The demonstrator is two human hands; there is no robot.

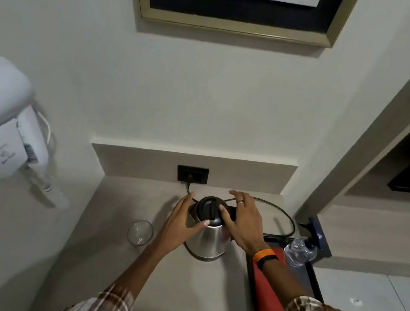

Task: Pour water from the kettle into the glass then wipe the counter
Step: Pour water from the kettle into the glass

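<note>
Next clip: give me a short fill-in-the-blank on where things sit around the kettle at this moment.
1. The clear empty glass stands to the ____ of the stainless steel kettle with a black lid.
2. The red folded cloth lies on a ____ tray.
3. The kettle's black cord runs to a wall ____.
4. Both the left hand and right hand flank the kettle's ____.

Missing words: left; black; socket; lid

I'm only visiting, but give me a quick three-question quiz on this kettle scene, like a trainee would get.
1. True or false: the glass already holds water.
2. On which side of the kettle does the glass stand?
3. What lies in the black tray: (a) a red cloth and a bottle, (b) a plate, (c) a spoon?

Key: 1. False, it looks empty. 2. Its left. 3. (a), the red cloth and the bottle.
</note>
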